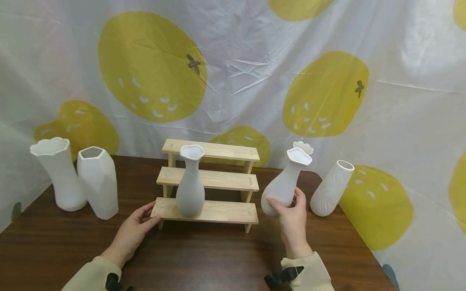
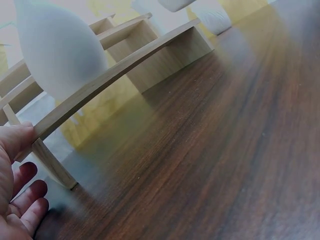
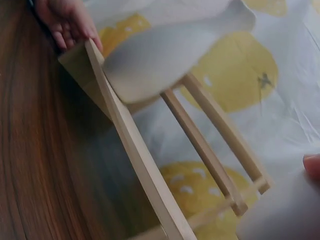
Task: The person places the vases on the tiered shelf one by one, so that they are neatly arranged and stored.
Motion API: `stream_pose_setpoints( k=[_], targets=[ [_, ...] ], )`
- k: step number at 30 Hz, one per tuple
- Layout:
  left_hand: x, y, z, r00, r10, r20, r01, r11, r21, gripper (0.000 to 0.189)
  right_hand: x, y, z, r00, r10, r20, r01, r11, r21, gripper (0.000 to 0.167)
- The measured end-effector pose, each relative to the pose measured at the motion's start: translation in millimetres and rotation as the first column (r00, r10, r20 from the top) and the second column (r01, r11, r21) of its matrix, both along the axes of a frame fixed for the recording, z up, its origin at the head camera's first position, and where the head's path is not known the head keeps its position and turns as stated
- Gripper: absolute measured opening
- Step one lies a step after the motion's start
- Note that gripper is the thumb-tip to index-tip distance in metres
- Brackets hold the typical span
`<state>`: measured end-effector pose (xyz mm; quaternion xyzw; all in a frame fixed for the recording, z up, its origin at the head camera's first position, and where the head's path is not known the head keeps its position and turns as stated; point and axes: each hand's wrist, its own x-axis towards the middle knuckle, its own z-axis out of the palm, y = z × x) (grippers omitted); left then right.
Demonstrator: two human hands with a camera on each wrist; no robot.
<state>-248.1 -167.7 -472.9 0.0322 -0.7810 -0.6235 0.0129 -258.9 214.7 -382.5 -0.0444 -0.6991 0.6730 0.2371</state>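
A three-step wooden display stand (image 1: 225, 212) rests on the brown table. My left hand (image 1: 136, 224) grips the left end of its lowest step, the thumb on the front corner. In the left wrist view, other fingers (image 2: 31, 207) hang loosely curled below the board. On that step, left of its middle, stands a white narrow-necked vase (image 1: 191, 190). Right of the stand my right hand (image 1: 294, 214) holds a similar white vase (image 1: 280, 188) by its round body, tilted with its mouth toward the upper right. My thumb lies across its front; the fingers wrap round its right side.
At the left stand a white vase with a wavy rim (image 1: 62, 173) and a faceted white vase (image 1: 97, 182). A slim white vase (image 1: 331, 190) stands at the right. Another scalloped rim (image 1: 303, 147) shows behind the held vase. A lemon-patterned curtain (image 1: 240, 81) hangs behind the table.
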Motion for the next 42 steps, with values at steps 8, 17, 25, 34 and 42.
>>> stream_pose_setpoints(
  k=[8,17,25,34,42],
  targets=[
    [1.1,0.0,1.7,1.0,-0.006,-0.004,0.006,1.0,-0.001,0.073,-2.5,-29,-1.4,0.992,0.124,0.022,-0.125,0.992,0.025,0.075],
    [0.3,0.1,0.8,1.0,-0.01,-0.009,0.01,1.0,-0.001,0.074,-3.3,-55,-7.9,0.979,0.203,0.014,-0.203,0.979,0.013,0.071],
    [1.4,0.3,1.6,1.0,-0.008,-0.012,0.008,1.0,-0.007,0.073,-7.0,-71,-15.8,0.97,0.241,0.036,-0.242,0.97,0.03,0.072],
    [2.0,0.3,2.1,1.0,-0.008,-0.01,0.008,1.0,0.001,0.073,-9.4,-84,-19.8,0.959,0.275,0.069,-0.278,0.96,0.032,0.071],
    [1.3,0.4,1.8,1.0,-0.006,-0.006,0.006,1.0,0.002,0.073,-9.5,-93,-20.2,0.956,0.28,0.086,-0.284,0.958,0.03,0.072]
  ],
)
